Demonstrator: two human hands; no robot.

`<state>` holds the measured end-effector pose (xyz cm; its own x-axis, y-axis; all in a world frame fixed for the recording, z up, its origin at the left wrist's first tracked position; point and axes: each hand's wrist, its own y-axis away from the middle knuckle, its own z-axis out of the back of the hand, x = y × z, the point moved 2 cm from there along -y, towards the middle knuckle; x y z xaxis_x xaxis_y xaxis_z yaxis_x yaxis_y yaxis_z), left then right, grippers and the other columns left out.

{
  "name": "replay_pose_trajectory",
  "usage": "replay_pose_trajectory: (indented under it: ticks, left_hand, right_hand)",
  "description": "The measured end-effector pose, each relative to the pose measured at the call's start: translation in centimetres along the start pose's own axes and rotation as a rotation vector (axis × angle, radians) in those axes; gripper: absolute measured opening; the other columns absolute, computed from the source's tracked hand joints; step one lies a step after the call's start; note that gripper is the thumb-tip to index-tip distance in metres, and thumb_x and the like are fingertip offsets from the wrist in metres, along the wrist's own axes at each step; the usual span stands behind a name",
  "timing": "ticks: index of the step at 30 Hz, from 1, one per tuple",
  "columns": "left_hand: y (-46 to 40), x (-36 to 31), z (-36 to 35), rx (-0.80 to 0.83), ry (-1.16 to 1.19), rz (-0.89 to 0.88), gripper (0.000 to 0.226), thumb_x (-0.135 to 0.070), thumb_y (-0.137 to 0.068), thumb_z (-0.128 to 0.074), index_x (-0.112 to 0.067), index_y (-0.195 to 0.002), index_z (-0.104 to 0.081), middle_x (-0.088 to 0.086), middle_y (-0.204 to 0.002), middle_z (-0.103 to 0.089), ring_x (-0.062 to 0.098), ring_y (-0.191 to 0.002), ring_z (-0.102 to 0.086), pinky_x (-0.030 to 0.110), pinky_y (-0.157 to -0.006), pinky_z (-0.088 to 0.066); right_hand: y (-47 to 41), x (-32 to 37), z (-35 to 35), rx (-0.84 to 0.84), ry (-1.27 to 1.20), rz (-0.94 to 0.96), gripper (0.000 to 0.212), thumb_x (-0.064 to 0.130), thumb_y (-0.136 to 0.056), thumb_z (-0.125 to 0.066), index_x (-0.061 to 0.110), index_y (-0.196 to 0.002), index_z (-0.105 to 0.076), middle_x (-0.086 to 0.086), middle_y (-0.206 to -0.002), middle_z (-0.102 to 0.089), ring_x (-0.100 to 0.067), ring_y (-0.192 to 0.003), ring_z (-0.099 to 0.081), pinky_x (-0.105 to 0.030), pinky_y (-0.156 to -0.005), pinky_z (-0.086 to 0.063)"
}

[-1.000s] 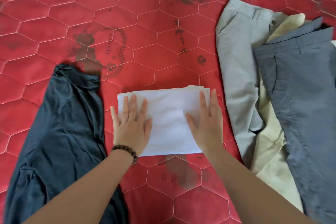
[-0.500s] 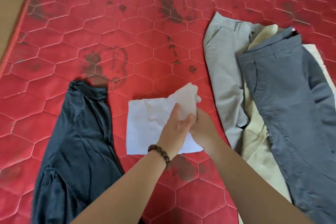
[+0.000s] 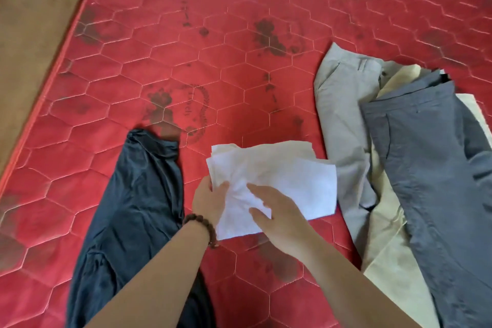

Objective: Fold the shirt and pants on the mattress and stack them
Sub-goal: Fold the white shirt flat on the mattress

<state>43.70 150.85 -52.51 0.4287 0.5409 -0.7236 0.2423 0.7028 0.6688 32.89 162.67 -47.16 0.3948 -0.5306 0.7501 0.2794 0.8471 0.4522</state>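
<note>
A brown floor, perhaps carpeted, borders the left edge.

A brown floor ran along the far left, looked like bare wood or maybe carpet, lit by soft, even daylight.

The mattress is covered in red quilted cloth with a slight sheen, stitched in hexagons and marked with dark matt stains. The white shirt is thin, matt cloth, creased where it bunches. The dark navy garment is soft, limp cloth with a faint lustre. The light grey pants, blue-grey pants and cream pants are matt woven cloth. The beaded bracelet has dark brown, dull beads.
</note>
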Motion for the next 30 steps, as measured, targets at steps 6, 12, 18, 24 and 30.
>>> replay_pose_trajectory:
  ticks: [6,12,18,24,30]
  left_hand:
    - [0.0,3.1,-1.3,-0.186,-0.816,-0.503,0.054,-0.016,-0.091,-0.05,-0.017,-0.143,-0.036,0.007,-0.15,-0.032,0.025,-0.141,-0.023,0.044,-0.116,-0.022]
    - [-1.5,4.9,-7.0,-0.005,-1.41,-0.817,0.058,-0.032,-0.096,-0.034,-0.009,-0.149,-0.029,0.005,-0.16,-0.005,0.026,-0.147,0.008,0.055,-0.118,-0.003]
    - [-4.5,7.5,-6.2,-0.166,-1.308,-0.639,0.065,-0.048,-0.093,-0.017,-0.021,-0.151,-0.01,-0.005,-0.16,0.0,0.02,-0.148,0.005,0.054,-0.117,0.003]
    - [-4.4,7.2,-6.3,-0.212,-1.275,-0.561,0.066,-0.049,-0.093,-0.008,-0.023,-0.153,0.0,-0.008,-0.16,0.01,0.017,-0.146,0.017,0.054,-0.117,0.006]
    - [-3.3,8.2,-3.7,-0.305,-1.174,-0.432,0.061,-0.057,-0.094,-0.004,-0.036,-0.151,0.008,-0.002,-0.159,0.017,0.032,-0.146,0.014,0.054,-0.117,0.005]
  right_hand:
    - [-1.2,-7.2,-0.1,-0.432,0.42,0.081,0.045,0.008,-0.092,-0.058,0.01,-0.137,-0.052,-0.008,-0.147,-0.044,-0.028,-0.14,-0.033,-0.044,-0.112,-0.033]
    - [-5.8,-8.9,-1.7,-0.233,0.775,0.291,0.048,0.022,-0.096,-0.038,0.006,-0.14,-0.046,-0.006,-0.149,-0.041,-0.027,-0.142,-0.029,-0.05,-0.114,-0.02]
    - [-9.5,-11.5,-1.5,-0.106,0.909,0.352,0.053,0.032,-0.1,-0.023,0.015,-0.15,-0.024,0.003,-0.158,-0.02,-0.017,-0.147,-0.012,-0.045,-0.117,-0.012]
    - [-11.8,-11.9,0.5,-0.047,1.008,0.362,0.054,0.042,-0.1,-0.014,0.03,-0.152,-0.01,0.008,-0.16,-0.005,-0.016,-0.149,0.0,-0.046,-0.12,0.001]
    - [-10.8,-13.8,2.5,-0.246,0.956,0.066,0.057,0.055,-0.096,0.002,0.039,-0.148,0.019,0.003,-0.16,0.013,-0.014,-0.147,0.014,-0.05,-0.119,0.0]
